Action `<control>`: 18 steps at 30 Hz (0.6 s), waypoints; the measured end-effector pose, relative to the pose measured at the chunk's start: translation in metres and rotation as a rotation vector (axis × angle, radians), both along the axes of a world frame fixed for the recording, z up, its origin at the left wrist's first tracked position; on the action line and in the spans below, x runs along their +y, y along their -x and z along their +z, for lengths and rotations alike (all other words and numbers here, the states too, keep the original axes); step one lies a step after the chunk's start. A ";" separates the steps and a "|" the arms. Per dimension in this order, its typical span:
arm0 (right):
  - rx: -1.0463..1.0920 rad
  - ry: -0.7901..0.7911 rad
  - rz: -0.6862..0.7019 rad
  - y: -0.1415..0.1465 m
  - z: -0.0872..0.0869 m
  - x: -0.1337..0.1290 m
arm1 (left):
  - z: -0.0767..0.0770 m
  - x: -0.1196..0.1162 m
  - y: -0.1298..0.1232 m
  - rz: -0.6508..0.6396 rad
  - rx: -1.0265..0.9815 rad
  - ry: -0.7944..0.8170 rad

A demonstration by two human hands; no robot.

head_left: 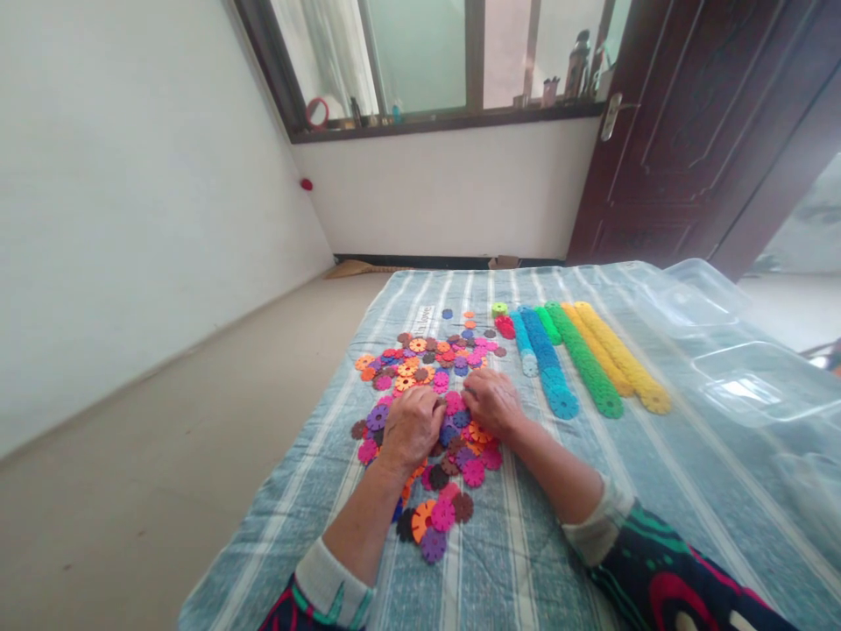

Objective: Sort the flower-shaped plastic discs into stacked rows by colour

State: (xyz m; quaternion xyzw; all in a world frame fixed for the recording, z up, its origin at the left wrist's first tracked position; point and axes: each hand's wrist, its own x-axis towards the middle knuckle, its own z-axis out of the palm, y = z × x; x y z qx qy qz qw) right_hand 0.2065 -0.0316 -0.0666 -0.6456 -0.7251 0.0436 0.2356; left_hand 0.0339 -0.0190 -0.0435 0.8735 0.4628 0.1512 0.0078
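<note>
A loose heap of flat notched plastic discs [474,473] in pink, purple, orange, brown and black lies on a striped cloth. My left hand [413,427] rests over the middle of the heap, its fingers curled down and pressed together. Just across from it, my right hand [492,403] is bent in over the heap's right side, fingers closed as well. Both sets of fingertips are hidden, so any disc in them cannot be made out. A pink disc [453,402] shows in the gap between the hands.
Right of the heap lie overlapping rows of discs: blue [542,346], green [584,364] and yellow [624,359]. A short red stack [505,327] is beside them. Clear plastic boxes [766,386] stand along the right side of the cloth-covered surface [276,535].
</note>
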 end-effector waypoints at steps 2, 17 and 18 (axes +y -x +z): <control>0.043 -0.031 0.083 0.004 -0.002 -0.001 | 0.001 0.000 0.000 -0.004 -0.001 0.003; 0.223 -0.048 -0.056 0.009 -0.009 -0.021 | -0.005 0.006 0.005 -0.002 -0.054 -0.030; 0.258 -0.052 -0.010 0.010 -0.009 -0.023 | -0.006 0.007 0.005 -0.001 -0.055 -0.031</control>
